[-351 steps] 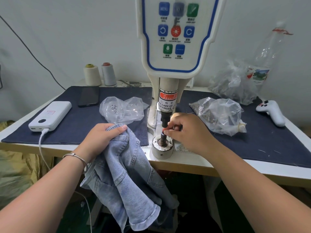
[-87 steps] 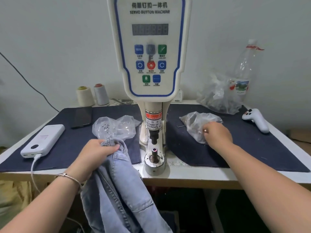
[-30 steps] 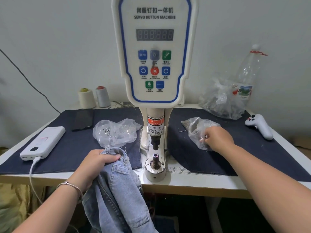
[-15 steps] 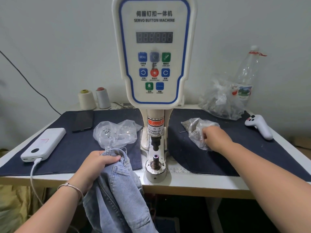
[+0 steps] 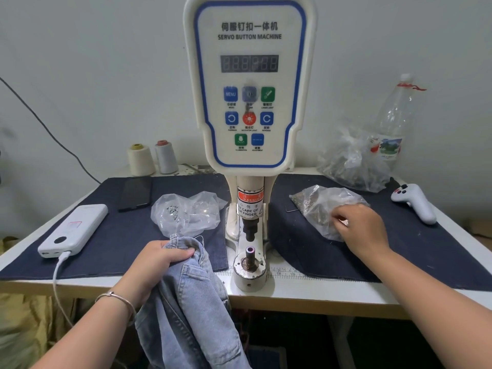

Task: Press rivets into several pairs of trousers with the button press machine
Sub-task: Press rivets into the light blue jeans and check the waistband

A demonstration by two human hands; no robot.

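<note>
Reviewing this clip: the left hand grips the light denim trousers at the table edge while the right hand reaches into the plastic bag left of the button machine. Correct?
Not quite. The right hand is at the plastic bag to the right of the button machine, not the left one, as the head view shows. The rest holds: the left hand grips the denim trousers at the table edge.

A small garment workshop is showing here: a servo button machine is standing on a white worktop covered with dark cloth mats. Thread cones are sitting against the wall, clear bags of small metal parts are lying beside the press, and pale denim trousers are hanging over the front edge.
</note>
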